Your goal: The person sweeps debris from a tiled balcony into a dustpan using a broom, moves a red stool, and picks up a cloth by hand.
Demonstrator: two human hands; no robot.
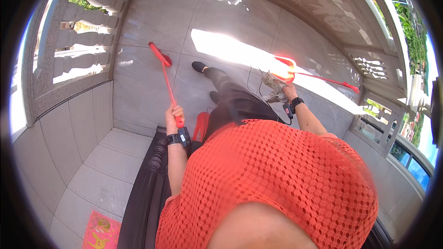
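Note:
My left hand [174, 115] is closed around the end of the handle of a red broom [168, 83], whose head with dark red bristles rests on the grey tiled floor. On the other side, my right hand [290, 91] grips a crumpled, dirty grey cloth or rag [275, 84]. Just beyond that hand is a red plastic dustpan [286, 69] with a long thin red handle reaching to the right. Strong sunlight falls over the dustpan, so its contents cannot be made out. Whether my right hand also touches the dustpan is unclear.
Stone balustrades [83, 48] border the tiled floor [145, 86]. A dark wooden piece of furniture [148, 180] stands at my left side, near a red plastic stool [200, 126]. Thin cables hang by my right wrist. Both my feet are on the floor.

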